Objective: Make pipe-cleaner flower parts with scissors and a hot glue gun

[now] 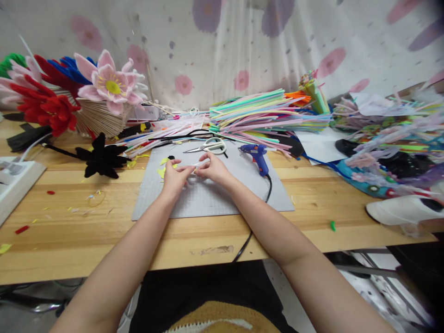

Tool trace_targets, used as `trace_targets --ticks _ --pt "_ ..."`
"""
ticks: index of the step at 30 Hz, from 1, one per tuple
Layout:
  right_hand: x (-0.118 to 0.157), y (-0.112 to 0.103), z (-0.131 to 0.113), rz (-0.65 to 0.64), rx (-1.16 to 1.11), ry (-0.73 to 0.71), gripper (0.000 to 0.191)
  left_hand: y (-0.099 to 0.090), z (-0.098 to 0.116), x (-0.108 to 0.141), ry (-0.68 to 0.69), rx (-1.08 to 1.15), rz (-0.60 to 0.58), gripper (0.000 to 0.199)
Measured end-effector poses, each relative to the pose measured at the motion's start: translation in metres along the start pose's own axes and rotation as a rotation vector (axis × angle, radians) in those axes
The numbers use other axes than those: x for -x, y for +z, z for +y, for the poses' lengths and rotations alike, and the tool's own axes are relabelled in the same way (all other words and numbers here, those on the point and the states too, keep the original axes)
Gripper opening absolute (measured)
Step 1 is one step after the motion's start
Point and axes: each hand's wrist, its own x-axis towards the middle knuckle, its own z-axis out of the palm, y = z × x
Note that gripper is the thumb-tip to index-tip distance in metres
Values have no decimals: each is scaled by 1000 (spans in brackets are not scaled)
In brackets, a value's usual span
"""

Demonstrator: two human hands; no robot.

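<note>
Over the grey cutting mat [215,201], my left hand [175,177] and my right hand [212,168] meet at their fingertips. Both pinch a small, thin whitish piece [196,166], too small to make out well. Just behind them lie scissors with pale handles [214,145], blades pointing left. A blue glue gun [255,155] rests on the mat's right side, its black cable running toward the front edge. Yellow scraps [161,172] and a small black piece [171,157] are beside my left hand.
At the left are a black flower [101,157], pink flower [110,85], red flower [57,111] and white power strip [17,182]. Bundled coloured stems [256,111] line the back. More stems and a white device [404,209] occupy the right of the wooden table [104,240].
</note>
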Motion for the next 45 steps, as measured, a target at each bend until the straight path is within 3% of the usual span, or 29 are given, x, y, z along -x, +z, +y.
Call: trace_targets --ticks 18,22,25,28,32,35,45 --pt "-3 -7 4 -57 33 -90 31 -4 1 -4 -30 -80 0 51" --pt "-9 -25 5 91 181 -165 24 -6 1 -6 -40 -6 55 51" --pt "-14 -39 5 274 439 -191 16 -7 -2 -9 -36 39 62 51" --pt "-25 -48 2 332 739 -218 24 -7 -3 -11 -47 65 57 50" --pt "-46 -49 -5 179 1107 -304 38 -7 0 -10 -63 91 68 49" --pt "-57 -47 -11 56 1257 -273 37 -8 3 -9 -89 107 96 48" --pt "-66 -44 -12 36 1293 -297 33 -8 1 -10 -81 133 107 51"
